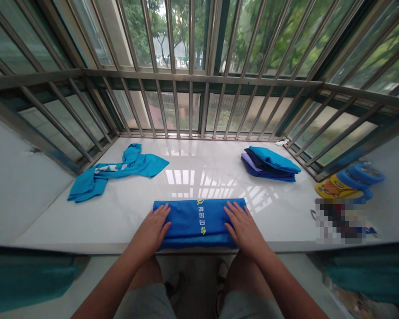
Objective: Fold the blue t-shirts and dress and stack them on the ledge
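A blue folded garment (186, 221) with white characters and yellow marks lies at the front edge of the white sill, folded into a wide strip. My left hand (156, 226) rests flat on its left end, fingers stretched out. On the right end lies my right hand (240, 221), its fingers spread on the cloth. Both hands press from above and grip nothing. A stack of folded clothes (269, 164) in light blue, navy and lilac sits at the back right. At the back left, a crumpled light-blue garment (116, 170) with a white print is spread loosely.
Metal window bars (199, 79) enclose the white sill (199, 184) at the back and both sides. A yellow and blue bottle (347, 181) stands at the right beside a blurred-out item (342, 221). Teal curtains (29, 279) hang below the front edge.
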`<action>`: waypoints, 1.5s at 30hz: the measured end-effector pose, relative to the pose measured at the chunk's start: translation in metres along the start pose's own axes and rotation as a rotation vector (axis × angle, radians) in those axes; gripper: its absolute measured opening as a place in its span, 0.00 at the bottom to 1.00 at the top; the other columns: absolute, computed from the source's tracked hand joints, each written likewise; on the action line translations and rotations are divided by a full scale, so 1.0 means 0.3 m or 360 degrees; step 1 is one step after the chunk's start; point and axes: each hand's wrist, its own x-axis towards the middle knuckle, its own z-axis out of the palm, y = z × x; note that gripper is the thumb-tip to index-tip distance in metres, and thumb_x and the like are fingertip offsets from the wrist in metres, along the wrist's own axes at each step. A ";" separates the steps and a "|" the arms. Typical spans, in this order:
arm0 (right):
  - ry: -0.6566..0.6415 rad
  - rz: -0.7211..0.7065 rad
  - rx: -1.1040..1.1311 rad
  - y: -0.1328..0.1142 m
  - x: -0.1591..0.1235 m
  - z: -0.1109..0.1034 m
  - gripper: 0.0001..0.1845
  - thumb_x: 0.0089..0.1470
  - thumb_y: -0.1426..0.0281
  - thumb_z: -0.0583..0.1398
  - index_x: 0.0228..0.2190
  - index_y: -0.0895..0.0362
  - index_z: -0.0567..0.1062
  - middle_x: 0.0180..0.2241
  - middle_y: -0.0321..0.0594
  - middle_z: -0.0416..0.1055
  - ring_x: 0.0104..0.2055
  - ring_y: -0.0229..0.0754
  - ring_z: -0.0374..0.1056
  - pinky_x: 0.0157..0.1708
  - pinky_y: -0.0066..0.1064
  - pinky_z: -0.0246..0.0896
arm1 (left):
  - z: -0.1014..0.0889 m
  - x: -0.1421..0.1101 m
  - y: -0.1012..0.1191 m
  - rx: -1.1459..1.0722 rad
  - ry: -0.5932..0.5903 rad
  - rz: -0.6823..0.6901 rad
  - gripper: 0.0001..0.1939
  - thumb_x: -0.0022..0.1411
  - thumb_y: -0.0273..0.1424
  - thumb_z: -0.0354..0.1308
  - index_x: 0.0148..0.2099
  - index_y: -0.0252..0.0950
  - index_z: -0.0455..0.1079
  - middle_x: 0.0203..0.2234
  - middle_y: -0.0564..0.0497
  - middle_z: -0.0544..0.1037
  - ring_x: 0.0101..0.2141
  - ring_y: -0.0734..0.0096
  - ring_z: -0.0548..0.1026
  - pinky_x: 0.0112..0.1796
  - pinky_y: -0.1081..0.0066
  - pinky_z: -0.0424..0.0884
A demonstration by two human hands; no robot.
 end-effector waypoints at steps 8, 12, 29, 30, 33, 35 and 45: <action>-0.0230 0.0229 -0.0051 0.011 0.269 0.056 0.37 0.76 0.52 0.48 0.78 0.51 0.53 0.79 0.42 0.44 0.81 0.57 0.40 0.76 0.64 0.33 | 0.078 0.310 -0.037 0.0265 0.0037 -0.0021 0.34 0.79 0.43 0.44 0.79 0.32 0.57 0.77 0.37 0.58 0.75 0.45 0.57 0.72 0.41 0.55; -0.0227 0.0262 -0.0052 0.056 0.388 0.055 0.37 0.76 0.51 0.45 0.78 0.52 0.52 0.80 0.42 0.43 0.81 0.55 0.39 0.77 0.62 0.32 | 0.057 0.443 -0.089 0.0251 -0.0011 0.0014 0.34 0.79 0.43 0.43 0.79 0.32 0.57 0.77 0.37 0.58 0.76 0.46 0.57 0.73 0.42 0.54; 0.0085 0.1237 0.0450 0.207 0.214 -0.060 0.18 0.69 0.58 0.59 0.40 0.57 0.82 0.39 0.50 0.82 0.43 0.52 0.77 0.39 0.34 0.62 | -0.053 0.255 -0.106 -0.0303 0.0346 -0.0799 0.15 0.68 0.45 0.59 0.42 0.40 0.78 0.37 0.47 0.86 0.40 0.55 0.83 0.40 0.65 0.72; 0.0083 0.1238 0.0486 0.215 0.223 -0.066 0.19 0.69 0.58 0.58 0.38 0.57 0.82 0.38 0.49 0.82 0.42 0.51 0.77 0.38 0.33 0.62 | -0.060 0.264 -0.105 -0.0365 0.0390 -0.0818 0.15 0.68 0.46 0.58 0.42 0.41 0.78 0.37 0.48 0.86 0.39 0.56 0.83 0.40 0.66 0.72; 0.0052 0.1249 0.0627 0.237 0.231 -0.079 0.27 0.73 0.55 0.51 0.34 0.56 0.82 0.35 0.45 0.83 0.36 0.46 0.78 0.35 0.31 0.62 | -0.087 0.284 -0.113 -0.0501 0.0401 -0.0925 0.17 0.67 0.48 0.58 0.41 0.41 0.79 0.34 0.49 0.86 0.37 0.57 0.83 0.38 0.66 0.71; -0.0003 0.1265 0.0711 0.245 0.217 -0.078 0.30 0.73 0.55 0.49 0.32 0.57 0.82 0.30 0.44 0.82 0.30 0.43 0.76 0.31 0.30 0.62 | -0.099 0.283 -0.129 -0.0514 0.0348 -0.0977 0.16 0.65 0.47 0.59 0.40 0.41 0.79 0.33 0.49 0.86 0.37 0.56 0.83 0.37 0.66 0.70; -0.0148 0.1263 0.0651 0.234 0.156 -0.066 0.23 0.70 0.60 0.57 0.26 0.56 0.80 0.27 0.43 0.81 0.31 0.44 0.76 0.33 0.31 0.58 | -0.061 0.237 -0.170 -0.0443 0.0483 -0.0947 0.21 0.63 0.52 0.61 0.46 0.41 0.75 0.31 0.49 0.83 0.36 0.55 0.82 0.37 0.65 0.70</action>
